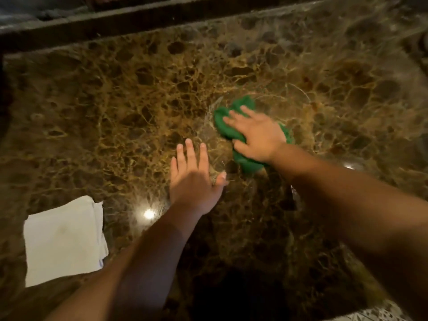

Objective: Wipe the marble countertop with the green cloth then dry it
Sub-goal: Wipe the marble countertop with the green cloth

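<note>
The brown veined marble countertop [115,107] fills the view. A crumpled green cloth [228,129] lies near its middle, and my right hand [257,135] presses flat on top of it, thumb tucked against the cloth's near edge. Thin wet streaks curve around the cloth. My left hand [194,177] rests flat on the bare marble just left of and nearer than the cloth, fingers spread, holding nothing. A folded white cloth [62,242] lies on the counter at the lower left, apart from both hands.
A dark raised ledge [139,22] runs along the counter's far edge. A curved dark rim [422,42] shows at the far right. Patterned floor tile [375,315] appears past the near edge at bottom right. A lamp glare [149,214] reflects near my left wrist.
</note>
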